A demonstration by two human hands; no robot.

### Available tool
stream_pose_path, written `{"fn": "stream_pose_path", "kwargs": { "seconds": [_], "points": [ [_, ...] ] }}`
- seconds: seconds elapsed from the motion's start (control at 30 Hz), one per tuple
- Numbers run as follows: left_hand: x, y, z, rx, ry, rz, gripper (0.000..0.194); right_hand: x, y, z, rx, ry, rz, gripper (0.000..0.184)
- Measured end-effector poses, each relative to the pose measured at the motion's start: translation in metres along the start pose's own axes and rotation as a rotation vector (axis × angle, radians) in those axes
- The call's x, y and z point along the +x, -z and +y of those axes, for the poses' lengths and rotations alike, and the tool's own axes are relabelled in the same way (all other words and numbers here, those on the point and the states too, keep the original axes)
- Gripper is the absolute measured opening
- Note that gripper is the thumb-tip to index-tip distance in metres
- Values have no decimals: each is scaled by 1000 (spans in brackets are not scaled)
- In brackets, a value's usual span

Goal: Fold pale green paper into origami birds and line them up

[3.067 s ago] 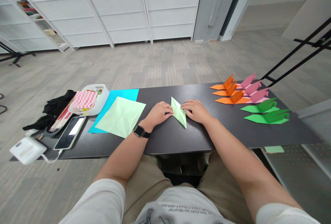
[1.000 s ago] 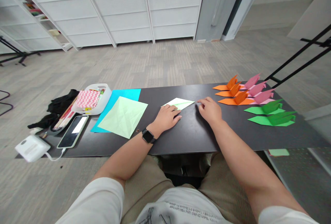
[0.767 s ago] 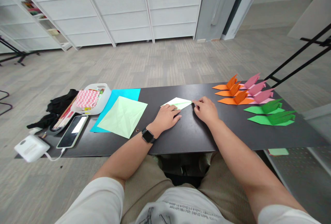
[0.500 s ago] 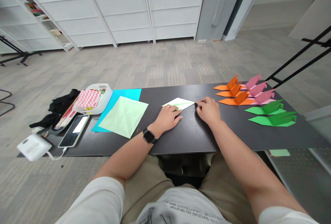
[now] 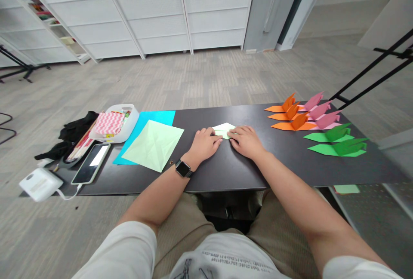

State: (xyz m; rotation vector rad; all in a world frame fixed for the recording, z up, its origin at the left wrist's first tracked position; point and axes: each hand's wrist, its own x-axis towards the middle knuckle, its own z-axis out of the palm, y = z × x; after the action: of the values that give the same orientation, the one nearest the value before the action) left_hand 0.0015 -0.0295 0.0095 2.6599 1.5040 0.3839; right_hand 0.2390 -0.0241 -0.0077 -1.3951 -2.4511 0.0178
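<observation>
Folded pale-green paper (image 5: 225, 130), crisp-edged, flat mid-table. Left hand (image 5: 204, 143) and right hand (image 5: 247, 141) press its ends, fingers loosely curled, unclenched. Creased square sheet (image 5: 154, 145) left.

Folded paper (image 5: 222, 130): covered at both ends
Blue sheet (image 5: 159, 116): lies partly hidden
Shirt lettering (image 5: 237, 260): too small to read
</observation>
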Motion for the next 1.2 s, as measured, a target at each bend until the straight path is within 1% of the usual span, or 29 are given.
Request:
{"fn": "stream_pose_path", "kwargs": {
  "seconds": [0.1,0.2,0.27,0.4,0.5,0.57,0.63,0.73,0.8,0.87,1.0,1.1,1.2],
  "points": [
    [-1,6,-9,73,148,2,41,0,1,1,-14,-5,-10,33],
    [-1,10,-17,124,243,-12,49,0,1,2,-15,-4,-20,34],
    [0,13,-20,137,280,-26,50,0,1,3,-7,-5,-24,34],
    [2,16,-21,137,343,-41,47,-1,0,5,20,-4,-20,35],
    [3,18,-22,151,380,-10,44,-1,-1,7,43,3,-14,35],
    [3,18,-25,151,386,42,39,0,-2,9,57,6,-11,34],
    [4,15,-29,104,318,101,30,0,-2,10,70,11,-5,33],
    [7,8,-31,-50,70,147,21,-1,-2,12,86,19,7,31],
    [9,2,-29,-145,-69,141,23,-1,-1,12,101,32,12,31],
    [11,-3,-26,-203,-142,120,26,-2,-1,12,123,59,15,30],
    [14,-10,-25,-246,-197,70,23,-2,0,13,159,113,29,22],
    [15,-13,-26,-246,-176,62,17,-1,1,14,172,127,39,17],
    [15,-14,-24,-235,-148,63,15,-1,2,14,182,124,49,16]
  ]
}}
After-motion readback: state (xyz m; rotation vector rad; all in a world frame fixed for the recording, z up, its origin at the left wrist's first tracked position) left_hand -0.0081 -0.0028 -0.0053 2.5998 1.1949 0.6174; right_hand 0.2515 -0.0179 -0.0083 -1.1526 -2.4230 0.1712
